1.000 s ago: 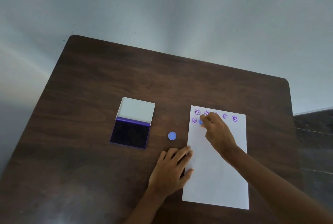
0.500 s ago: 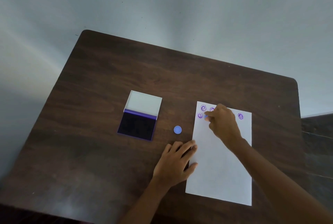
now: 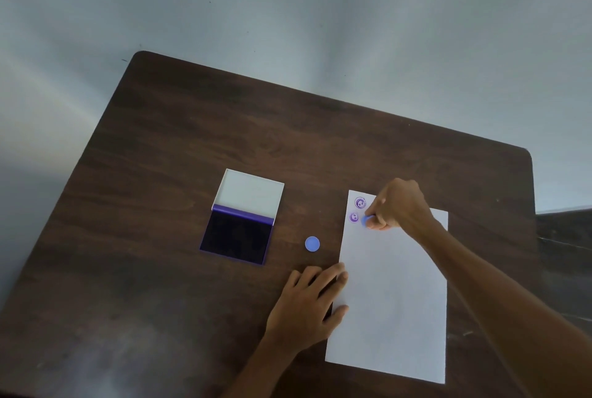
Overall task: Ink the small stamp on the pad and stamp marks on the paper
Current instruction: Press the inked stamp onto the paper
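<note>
Your right hand (image 3: 398, 205) is pinched shut on the small blue stamp (image 3: 366, 221) at the top left of the paper (image 3: 390, 301), just beside two purple marks (image 3: 357, 210); whether the stamp face is touching the sheet or just above it you cannot tell from this view; your left hand (image 3: 309, 306) lies flat with fingers spread, fingertips and thumb on the paper's left edge, holding nothing but pinning the sheet to the table (image 3: 192, 141).

What could go wrong, as a judgement: the stamp sits very near the lower mark, so a small drift left would overlap the two prints; a tilt or a sideways slide of the pinch would smear the ink or print only part of the circle; a stamp running dry would give a faint mark; should your left hand ease off, the loose sheet could slip or lift with the stamp; your right hand also covers the top of the sheet and could rub any wet ink beneath it.

Around you, the ink pad (image 3: 236, 236) lies open with its white lid (image 3: 249, 194) folded back, well to the left of the paper; a blue round cap (image 3: 312, 244) rests on the table between pad and paper, near the direct path back to the ink; nothing else stands in the way.
</note>
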Demonstrator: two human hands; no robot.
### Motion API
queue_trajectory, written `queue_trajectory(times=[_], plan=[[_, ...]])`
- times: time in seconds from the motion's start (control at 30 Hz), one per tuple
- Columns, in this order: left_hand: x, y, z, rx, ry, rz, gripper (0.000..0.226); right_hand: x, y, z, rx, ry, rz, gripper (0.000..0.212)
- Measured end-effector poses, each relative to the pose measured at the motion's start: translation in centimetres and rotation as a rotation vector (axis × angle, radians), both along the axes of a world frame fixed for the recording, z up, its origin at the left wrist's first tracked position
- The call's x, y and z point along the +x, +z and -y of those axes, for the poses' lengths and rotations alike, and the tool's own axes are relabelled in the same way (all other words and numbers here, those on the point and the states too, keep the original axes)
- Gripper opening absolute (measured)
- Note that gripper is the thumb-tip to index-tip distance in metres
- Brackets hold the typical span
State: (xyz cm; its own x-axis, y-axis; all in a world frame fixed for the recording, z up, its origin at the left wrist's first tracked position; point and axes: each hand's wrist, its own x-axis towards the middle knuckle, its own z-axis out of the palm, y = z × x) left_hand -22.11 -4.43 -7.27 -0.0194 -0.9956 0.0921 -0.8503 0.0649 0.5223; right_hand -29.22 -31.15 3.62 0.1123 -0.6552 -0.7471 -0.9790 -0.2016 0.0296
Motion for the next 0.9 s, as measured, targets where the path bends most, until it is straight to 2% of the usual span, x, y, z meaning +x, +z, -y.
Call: queue_trajectory(times=[0.17, 0.43, 0.5, 0.7, 0.9], plan=[[0.2, 0.9, 0.0, -0.024, 0.003, 0.021, 0.048, -0.7, 0.8, -2.2, -0.179, -0.058, 0.199, 0.026], [0.4, 0.9, 0.2, -0.019, 0.000, 0.019, 0.048, -1.6, 1.6, -3.7, -0.236, 0.011, 0.340, 0.021], [0.4, 0.8, 0.2, -0.028, 0.003, 0.012, 0.048, -2.4, 2.7, -4.0, -0.314, -0.008, 0.442, 0.018], [0.3, 0.8, 0.3, -0.052, 0.006, 0.016, 0.047, -6.8, 7.2, -4.3, -0.425, -0.360, 0.793, 0.012], [0.4, 1.3, 0.1, -0.063, 0.008, 0.019, 0.047, -9.4, 7.2, -7.5, -0.244, -0.723, 1.098, 0.017]])
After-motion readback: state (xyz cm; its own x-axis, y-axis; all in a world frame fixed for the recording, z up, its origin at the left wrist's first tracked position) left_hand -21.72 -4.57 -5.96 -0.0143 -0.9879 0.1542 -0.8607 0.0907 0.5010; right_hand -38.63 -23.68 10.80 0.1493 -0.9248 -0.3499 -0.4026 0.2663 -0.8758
